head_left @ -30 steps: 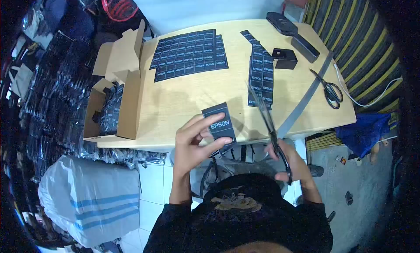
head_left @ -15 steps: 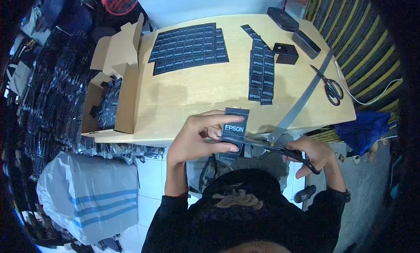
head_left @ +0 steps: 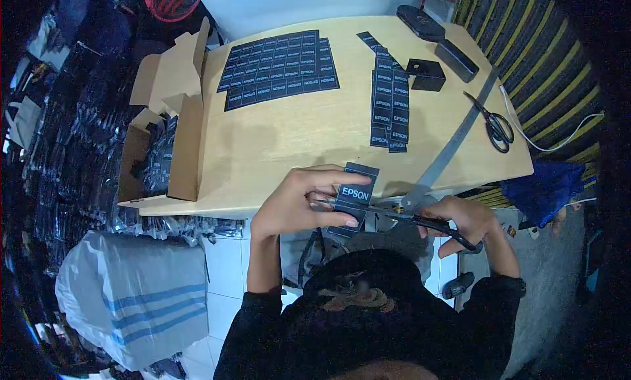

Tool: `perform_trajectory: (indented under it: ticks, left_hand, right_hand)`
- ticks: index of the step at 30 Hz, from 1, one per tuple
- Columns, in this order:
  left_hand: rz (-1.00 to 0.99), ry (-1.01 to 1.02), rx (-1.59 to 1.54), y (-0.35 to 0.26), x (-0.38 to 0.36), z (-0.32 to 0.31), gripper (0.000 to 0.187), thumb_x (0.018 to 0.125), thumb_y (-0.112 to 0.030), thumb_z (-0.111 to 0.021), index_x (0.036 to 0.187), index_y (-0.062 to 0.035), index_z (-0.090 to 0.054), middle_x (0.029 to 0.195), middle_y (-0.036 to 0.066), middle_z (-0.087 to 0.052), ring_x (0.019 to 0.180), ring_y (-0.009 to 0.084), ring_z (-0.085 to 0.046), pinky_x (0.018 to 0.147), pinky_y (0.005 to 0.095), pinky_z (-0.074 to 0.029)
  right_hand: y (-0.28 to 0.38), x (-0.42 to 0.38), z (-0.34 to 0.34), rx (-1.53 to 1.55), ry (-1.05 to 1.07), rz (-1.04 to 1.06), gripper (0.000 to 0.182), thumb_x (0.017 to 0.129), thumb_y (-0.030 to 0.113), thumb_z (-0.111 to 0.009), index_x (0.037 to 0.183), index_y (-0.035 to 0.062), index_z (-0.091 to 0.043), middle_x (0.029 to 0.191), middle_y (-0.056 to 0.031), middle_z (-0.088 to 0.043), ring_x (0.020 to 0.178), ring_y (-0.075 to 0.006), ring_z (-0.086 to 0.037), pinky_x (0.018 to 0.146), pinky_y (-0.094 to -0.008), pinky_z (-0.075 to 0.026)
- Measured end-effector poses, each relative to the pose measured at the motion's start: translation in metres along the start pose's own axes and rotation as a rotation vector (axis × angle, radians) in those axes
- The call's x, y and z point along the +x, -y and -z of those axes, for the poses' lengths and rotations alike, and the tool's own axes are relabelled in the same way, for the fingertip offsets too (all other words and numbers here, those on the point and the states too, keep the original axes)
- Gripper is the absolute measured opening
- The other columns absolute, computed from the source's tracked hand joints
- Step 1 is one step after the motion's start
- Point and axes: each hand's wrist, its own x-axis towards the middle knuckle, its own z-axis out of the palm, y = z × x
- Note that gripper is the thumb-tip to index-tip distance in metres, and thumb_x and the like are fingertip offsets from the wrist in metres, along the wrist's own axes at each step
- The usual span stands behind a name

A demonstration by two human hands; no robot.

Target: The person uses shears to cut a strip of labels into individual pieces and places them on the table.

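My left hand [head_left: 296, 199] pinches a short black strip of EPSON labels [head_left: 355, 183] between its thumb and fingers, in front of the table's near edge. My right hand [head_left: 470, 222] is closed on the black handles of a pair of scissors [head_left: 434, 225]. The scissor blades lie across the strip, just below the EPSON print, and their tips come out near my left fingers. Beyond my hands, long cut label strips [head_left: 399, 110] lie overlapping on the table. Printed label sheets [head_left: 279, 61] are stacked farther left.
An open cardboard box [head_left: 186, 150] with dark pieces inside stands on the table's left. To the right lie a long metal ruler [head_left: 453, 146] and other black scissors [head_left: 497, 130]. A small black box [head_left: 427, 75], a black block [head_left: 458, 61] and a dark oval case [head_left: 420, 25] sit behind.
The strip has tilted slightly to the right in my left hand. My right hand and the scissors have shifted slightly up and left. The whole view has shifted a little.
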Motion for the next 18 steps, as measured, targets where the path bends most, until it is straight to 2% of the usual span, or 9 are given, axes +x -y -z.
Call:
perform_trajectory:
  ticks: [3,5,6,8,11,16,18]
  left_hand:
    - [0.007,0.014,0.021,-0.002,0.001,0.001,0.053,0.063,-0.004,-0.077,0.113,-0.0096,-0.061,0.111,0.01,-0.061,0.091,0.0171,-0.063,0.076,0.0276,-0.055]
    - [0.015,0.007,-0.017,0.001,0.001,0.001,0.053,0.063,-0.004,-0.077,0.113,-0.0096,-0.061,0.111,0.01,-0.06,0.092,0.0165,-0.063,0.076,0.0273,-0.055]
    - [0.016,0.006,-0.017,0.001,0.001,0.001,0.053,0.063,-0.004,-0.077,0.113,-0.0096,-0.061,0.111,0.01,-0.06,0.092,0.0165,-0.063,0.076,0.0273,-0.055]
    - [0.021,0.014,-0.014,0.0,0.002,0.001,0.052,0.063,-0.004,-0.077,0.113,-0.0094,-0.061,0.111,0.009,-0.061,0.091,0.0164,-0.063,0.075,0.0275,-0.055]
    - [-0.001,0.015,-0.007,0.001,0.002,0.001,0.052,0.063,-0.004,-0.077,0.113,-0.0094,-0.061,0.11,0.009,-0.061,0.091,0.016,-0.063,0.075,0.0272,-0.055]
    - [0.0,0.047,0.011,-0.002,0.003,0.003,0.053,0.063,-0.004,-0.077,0.113,-0.009,-0.061,0.11,0.009,-0.061,0.089,0.0156,-0.063,0.075,0.0268,-0.054]
    - [0.001,0.042,0.007,-0.001,0.004,0.003,0.054,0.062,-0.004,-0.078,0.113,-0.0094,-0.061,0.109,0.01,-0.062,0.087,0.016,-0.064,0.074,0.0263,-0.055]
  right_hand:
    - [0.003,0.0,0.002,-0.014,0.016,-0.043,0.055,0.062,0.047,-0.076,0.09,0.0042,-0.057,0.062,-0.0008,-0.051,0.054,-0.0137,-0.051,0.05,-0.0287,-0.04]
    - [0.005,0.002,0.003,-0.018,0.038,0.005,0.042,0.068,0.035,-0.076,0.086,0.0027,-0.055,0.07,-0.0079,-0.057,0.063,-0.0214,-0.057,0.058,-0.0323,-0.043]
    - [0.003,0.002,0.002,-0.017,0.039,0.005,0.042,0.068,0.035,-0.076,0.086,0.0027,-0.055,0.07,-0.0079,-0.057,0.063,-0.0214,-0.057,0.058,-0.0323,-0.043]
    - [-0.002,0.001,0.0,0.024,0.031,-0.038,0.055,0.062,0.049,-0.075,0.088,0.0047,-0.057,0.063,-0.0004,-0.052,0.055,-0.0131,-0.052,0.051,-0.0283,-0.04]
    - [0.001,0.001,0.001,0.027,0.034,-0.083,0.054,0.061,0.049,-0.077,0.085,0.0041,-0.057,0.064,-0.0008,-0.053,0.056,-0.0128,-0.053,0.051,-0.0283,-0.041]
    - [-0.005,-0.003,-0.001,0.06,0.014,-0.089,0.046,0.063,0.041,-0.078,0.081,0.0042,-0.058,0.066,-0.0018,-0.057,0.057,-0.0125,-0.055,0.051,-0.0275,-0.041]
    - [-0.003,-0.004,-0.001,0.053,-0.002,-0.077,0.032,0.071,0.027,-0.076,0.076,0.0032,-0.055,0.062,-0.0041,-0.055,0.056,-0.0141,-0.052,0.05,-0.0298,-0.04]
